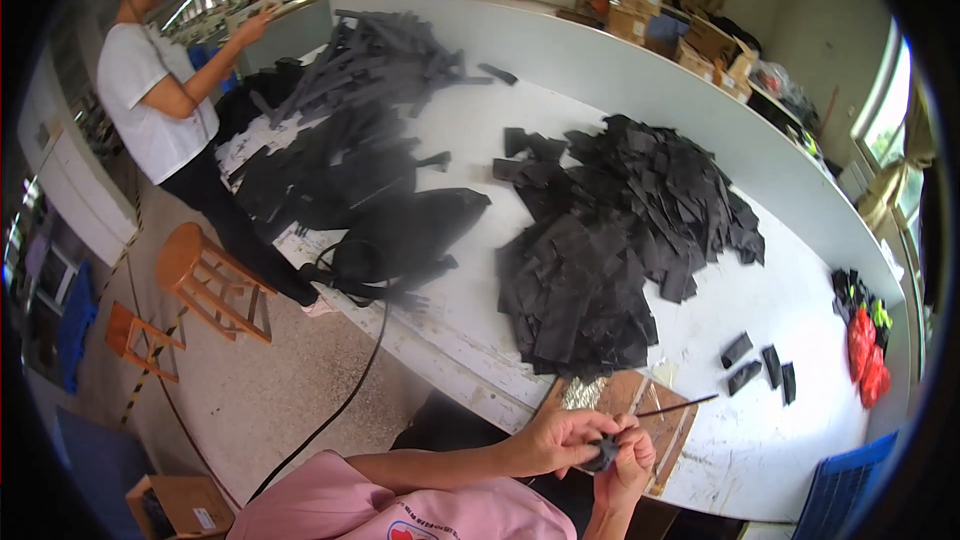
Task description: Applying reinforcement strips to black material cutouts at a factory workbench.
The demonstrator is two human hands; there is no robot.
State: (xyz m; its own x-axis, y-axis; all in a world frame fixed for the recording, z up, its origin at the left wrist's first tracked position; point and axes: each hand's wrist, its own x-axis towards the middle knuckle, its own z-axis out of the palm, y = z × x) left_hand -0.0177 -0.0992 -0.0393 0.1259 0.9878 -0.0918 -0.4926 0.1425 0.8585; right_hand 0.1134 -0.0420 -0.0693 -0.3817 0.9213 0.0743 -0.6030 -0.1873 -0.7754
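The left hand (548, 442) and the right hand (632, 452) meet above the near edge of the white table (740, 455), directly over a wooden board (676, 426). A small dark piece (600, 457) is located between the two hands, partly covered by the fingers. The left thumb and forefinger are brought close together and pinch this piece from its left side; the contact of the remaining left fingers cannot be determined. The right fingers are curled inward, with their tips gathered at the right side of the same piece; the exact contact of each right fingertip is hidden. Neither hand is spread. A thin black rod (682, 406) projects from beside the right fingers and points toward the right side of the table; its near end is concealed, so whether it is gripped cannot be determined. Crinkled silvery material (582, 394) lies on the board, just beyond the left hand. Past it, a large heap of flat black pieces (580, 285) covers the middle of the table. Four small black pieces (744, 377) lie to the right of the heap, apart from the hands.
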